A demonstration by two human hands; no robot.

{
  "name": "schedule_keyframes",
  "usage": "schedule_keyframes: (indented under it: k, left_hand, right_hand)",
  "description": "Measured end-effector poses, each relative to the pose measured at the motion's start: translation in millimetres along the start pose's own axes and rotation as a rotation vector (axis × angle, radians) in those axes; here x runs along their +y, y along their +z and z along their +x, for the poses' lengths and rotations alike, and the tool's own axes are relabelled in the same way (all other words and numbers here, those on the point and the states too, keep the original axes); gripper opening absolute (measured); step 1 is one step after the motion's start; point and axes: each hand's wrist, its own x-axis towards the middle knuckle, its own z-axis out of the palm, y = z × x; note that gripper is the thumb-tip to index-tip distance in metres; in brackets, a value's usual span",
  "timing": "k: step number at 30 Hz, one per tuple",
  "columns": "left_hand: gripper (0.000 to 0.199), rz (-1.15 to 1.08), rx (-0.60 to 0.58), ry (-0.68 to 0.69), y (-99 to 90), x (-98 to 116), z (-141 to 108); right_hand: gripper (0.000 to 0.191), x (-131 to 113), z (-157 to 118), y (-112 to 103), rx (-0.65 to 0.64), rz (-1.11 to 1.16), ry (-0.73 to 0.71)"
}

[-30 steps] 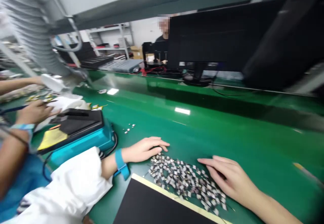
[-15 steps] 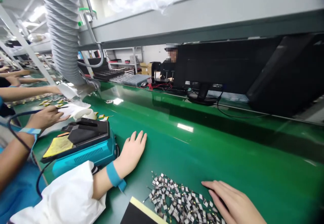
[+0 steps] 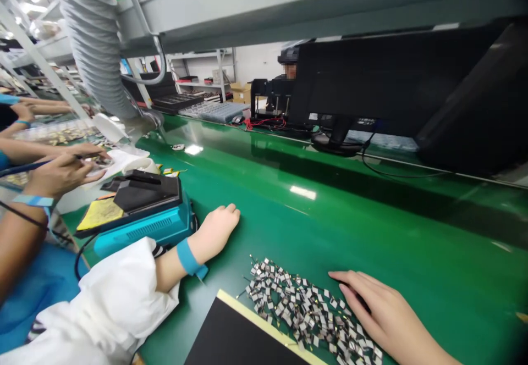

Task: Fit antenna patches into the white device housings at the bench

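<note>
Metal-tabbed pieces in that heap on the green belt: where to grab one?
Pinch an outer piece by its flat sides at the right edge of the heap, coming from above with the right hand, which lies beside it. The pieces lie flat and tangled, so an edge one likely pulls free easiest.

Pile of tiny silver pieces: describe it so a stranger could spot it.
On the green bench, find the cream-edged black board. Beyond it, by the right hand, lies a heap of tiny silver-and-dark pieces, the only heap near that hand.

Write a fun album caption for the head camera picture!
Left hand and right hand rest on a green workbench either side of a pile of tiny metal-tabbed parts.
</note>
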Motion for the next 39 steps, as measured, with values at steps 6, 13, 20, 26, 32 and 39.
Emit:
schedule_keyframes:
  k: [6, 13, 20, 26, 32, 39]
  left_hand:
    - [0.019, -0.313, 0.086, 0.044, 10.1, -7, 11]
    - [0.046, -0.552, 0.19, 0.061, 22.8, -10, 18]
    - [0.057, -0.506, 0.225, 0.005, 24.7, -13, 16]
    - [0.035, -0.34, 0.181, -0.072, 17.7, -18, 15]
    - [0.019, -0.268, 0.115, -0.1, 14.1, -18, 13]
    - [0.013, -0.3, 0.133, -0.055, 16.4, -20, 16]
  right_hand:
    - [0.022, 2, 0, -2, -0.031, 0.017, -0.004]
    - [0.026, 3, 1, -4, -0.034, 0.04, 0.004]
    - [0.026, 3, 0, -3, -0.051, 0.066, 0.019]
    - [0.025, 4, -1, -1, -0.051, 0.068, 0.018]
    - [0.023, 3, 0, -2, -0.041, 0.045, 0.012]
    - [0.024, 5, -2, -1, -0.059, 0.051, 0.02]
